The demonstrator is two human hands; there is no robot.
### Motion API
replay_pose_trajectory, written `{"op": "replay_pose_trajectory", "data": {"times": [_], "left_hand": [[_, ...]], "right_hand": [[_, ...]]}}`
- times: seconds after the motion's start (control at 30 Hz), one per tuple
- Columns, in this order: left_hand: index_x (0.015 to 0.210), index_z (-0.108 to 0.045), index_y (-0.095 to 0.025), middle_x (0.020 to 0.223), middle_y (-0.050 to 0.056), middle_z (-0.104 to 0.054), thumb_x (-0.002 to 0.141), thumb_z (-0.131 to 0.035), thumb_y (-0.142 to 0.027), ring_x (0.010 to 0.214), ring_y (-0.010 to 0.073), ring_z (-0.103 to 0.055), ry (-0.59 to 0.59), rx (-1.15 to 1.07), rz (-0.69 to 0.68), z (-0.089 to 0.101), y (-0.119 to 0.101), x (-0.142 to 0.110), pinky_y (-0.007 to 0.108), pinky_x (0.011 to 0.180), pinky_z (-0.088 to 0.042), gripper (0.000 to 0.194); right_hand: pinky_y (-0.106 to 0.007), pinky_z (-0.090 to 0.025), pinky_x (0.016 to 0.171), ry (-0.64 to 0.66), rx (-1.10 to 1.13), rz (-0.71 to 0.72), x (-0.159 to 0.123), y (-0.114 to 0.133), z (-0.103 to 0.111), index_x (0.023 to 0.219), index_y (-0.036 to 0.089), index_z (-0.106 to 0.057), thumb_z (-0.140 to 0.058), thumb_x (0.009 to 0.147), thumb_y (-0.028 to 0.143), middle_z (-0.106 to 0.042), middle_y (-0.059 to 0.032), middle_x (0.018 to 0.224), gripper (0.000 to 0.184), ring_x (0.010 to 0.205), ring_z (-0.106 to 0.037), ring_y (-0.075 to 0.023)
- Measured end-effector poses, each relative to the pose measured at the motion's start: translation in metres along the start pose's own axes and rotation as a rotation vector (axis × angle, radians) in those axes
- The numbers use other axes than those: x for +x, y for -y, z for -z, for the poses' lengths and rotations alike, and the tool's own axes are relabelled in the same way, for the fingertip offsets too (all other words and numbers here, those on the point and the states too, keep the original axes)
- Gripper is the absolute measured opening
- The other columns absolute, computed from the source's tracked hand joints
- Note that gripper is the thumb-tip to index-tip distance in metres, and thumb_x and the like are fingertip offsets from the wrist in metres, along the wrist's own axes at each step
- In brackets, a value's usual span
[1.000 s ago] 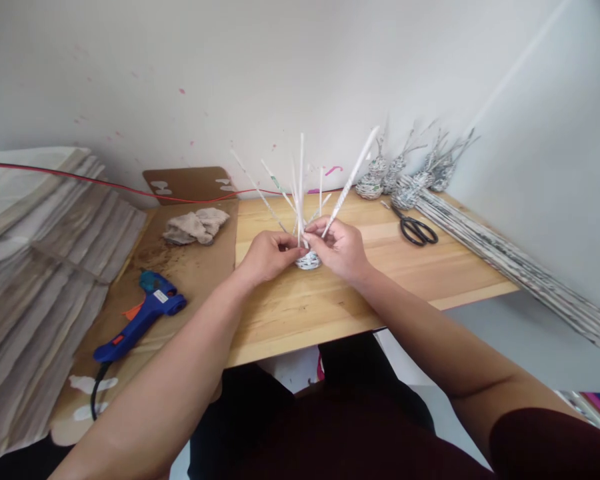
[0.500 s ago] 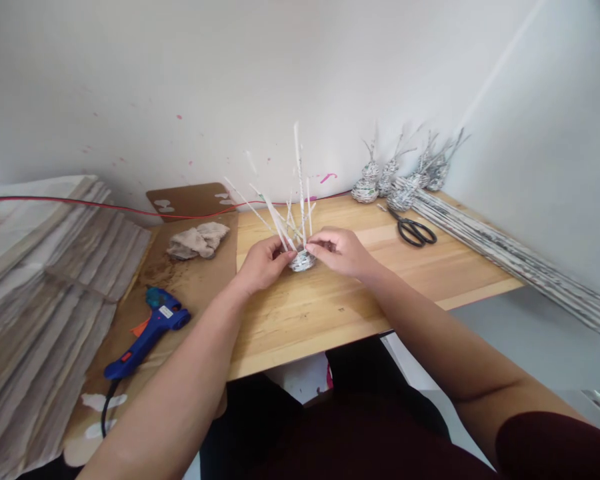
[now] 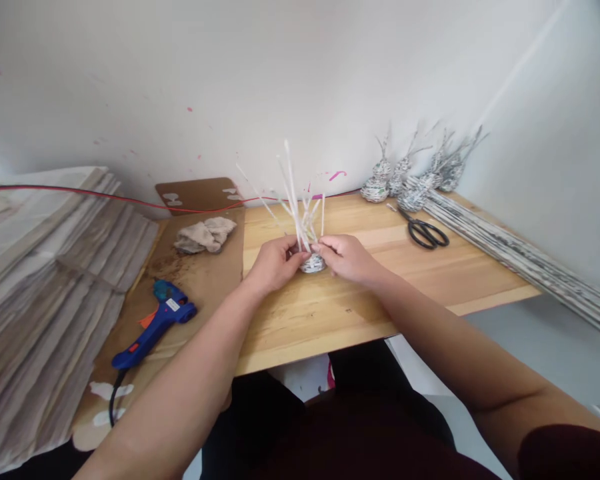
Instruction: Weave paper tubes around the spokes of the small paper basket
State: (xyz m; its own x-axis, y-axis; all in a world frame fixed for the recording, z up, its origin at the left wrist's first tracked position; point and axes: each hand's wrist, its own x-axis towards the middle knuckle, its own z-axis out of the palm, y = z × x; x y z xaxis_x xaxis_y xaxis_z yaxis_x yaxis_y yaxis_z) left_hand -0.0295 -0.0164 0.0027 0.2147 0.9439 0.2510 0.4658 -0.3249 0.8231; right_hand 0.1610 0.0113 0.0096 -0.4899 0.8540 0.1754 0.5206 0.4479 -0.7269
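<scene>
A small woven base (image 3: pixel 313 264) sits on the table (image 3: pixel 360 300), near its middle, pinched between both hands. The left hand (image 3: pixel 276 265) closes on it from one side, fingers curled tight around the base and the lower ends of the spokes (image 3: pixel 295 200). The right hand (image 3: pixel 349 257) presses in from the other side, fingertips narrowed onto the rim. The spokes stand up out of the base, their long axis near vertical, fanning slightly and leaning toward the wall (image 3: pixel 280 80)
</scene>
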Motion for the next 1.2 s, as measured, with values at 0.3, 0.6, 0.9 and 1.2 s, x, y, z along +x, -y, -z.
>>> {"op": "replay_pose_trajectory", "data": {"times": [0.3,0.6,0.9,1.2], "left_hand": [[0.078,-0.066,-0.017,0.064,-0.002,-0.063,0.083,-0.055,-0.023,0.061,0.0126,-0.057,0.025,-0.062,0.041,0.0012,-0.0043,-0.0008,0.022,0.059,-0.044,0.013],[0.078,-0.058,-0.017,0.055,-0.001,-0.059,0.090,-0.055,-0.028,0.049,0.0125,-0.059,0.003,-0.212,0.168,-0.0026,-0.0093,-0.0007,0.022,0.050,-0.046,0.016],[0.079,-0.061,-0.017,0.065,-0.001,-0.064,0.086,-0.059,-0.025,0.056,0.0109,-0.057,-0.079,-0.078,0.043,-0.0069,-0.0017,-0.0008,0.023,0.056,-0.043,0.011],[0.080,-0.063,-0.016,0.062,0.000,-0.065,0.086,-0.060,-0.026,0.052,0.0113,-0.058,-0.010,-0.125,0.123,-0.0044,-0.0075,-0.0026,0.023,0.053,-0.046,0.012]], "right_hand": [[-0.025,-0.039,0.050,0.088,0.149,-0.046,-0.0002,-0.0073,0.0007,0.070,0.018,-0.061,-0.064,0.085,0.055,-0.060,0.0003,0.052,0.041,0.048,-0.056,-0.0128],[-0.026,-0.036,0.051,0.073,-0.004,-0.052,0.0021,-0.0058,0.0024,0.067,0.018,-0.061,-0.057,0.089,0.051,-0.060,0.0004,0.053,0.040,0.048,-0.050,-0.0117],[-0.025,-0.030,0.050,0.115,0.147,-0.036,0.0018,-0.0086,-0.0011,0.063,0.017,-0.056,-0.066,0.082,0.048,-0.052,0.0024,0.054,0.038,0.051,-0.044,-0.0101],[-0.025,-0.033,0.054,0.164,0.204,-0.022,0.0041,-0.0095,-0.0008,0.060,0.017,-0.056,-0.073,0.075,0.045,-0.053,0.0020,0.059,0.037,0.056,-0.046,-0.0106]]}}
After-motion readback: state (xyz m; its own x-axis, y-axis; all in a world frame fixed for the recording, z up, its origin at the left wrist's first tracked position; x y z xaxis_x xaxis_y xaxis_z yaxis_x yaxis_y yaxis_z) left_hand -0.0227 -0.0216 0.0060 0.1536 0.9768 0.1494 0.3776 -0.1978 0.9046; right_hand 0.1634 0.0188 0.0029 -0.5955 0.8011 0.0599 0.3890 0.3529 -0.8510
